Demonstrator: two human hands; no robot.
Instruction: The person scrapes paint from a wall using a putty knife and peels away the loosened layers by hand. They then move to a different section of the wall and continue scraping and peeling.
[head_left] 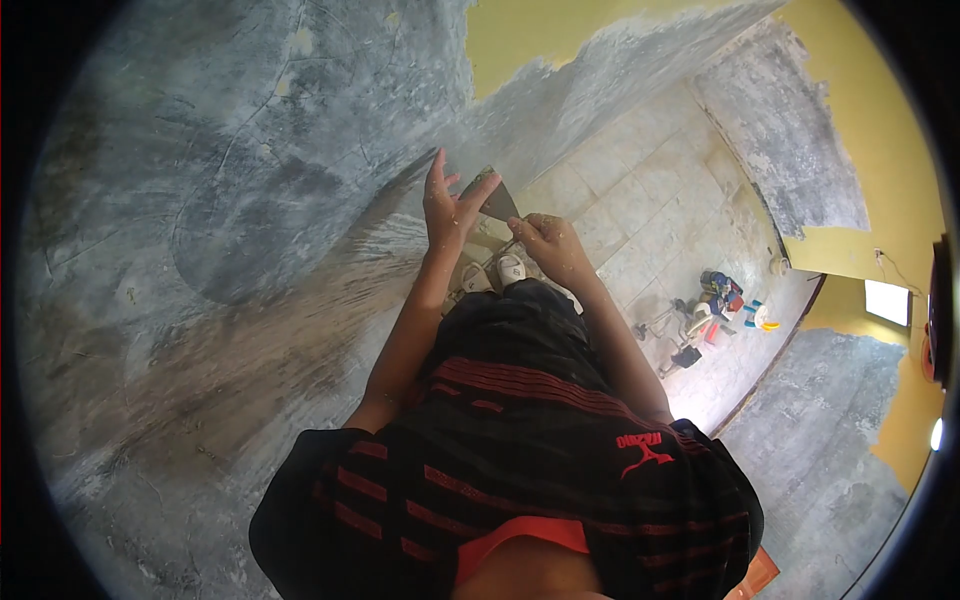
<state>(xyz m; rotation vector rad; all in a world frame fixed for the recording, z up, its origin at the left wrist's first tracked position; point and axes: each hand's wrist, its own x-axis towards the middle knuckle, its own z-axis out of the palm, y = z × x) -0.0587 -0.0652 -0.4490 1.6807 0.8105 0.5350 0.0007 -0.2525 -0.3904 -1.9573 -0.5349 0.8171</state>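
A scraper with a dark, flat blade is held by its handle in my right hand, whose fingers are wrapped round it. My left hand is raised beside the blade with its fingers spread, one of them reaching across or against the blade's upper part. Both hands are in front of a grey, scraped wall with patchy marks. Small pale flecks dot my hands.
Yellow paint remains on the upper wall. My feet in white shoes stand on a tiled floor. Tools and other items lie on the floor at the right. A bright opening shows at the far right.
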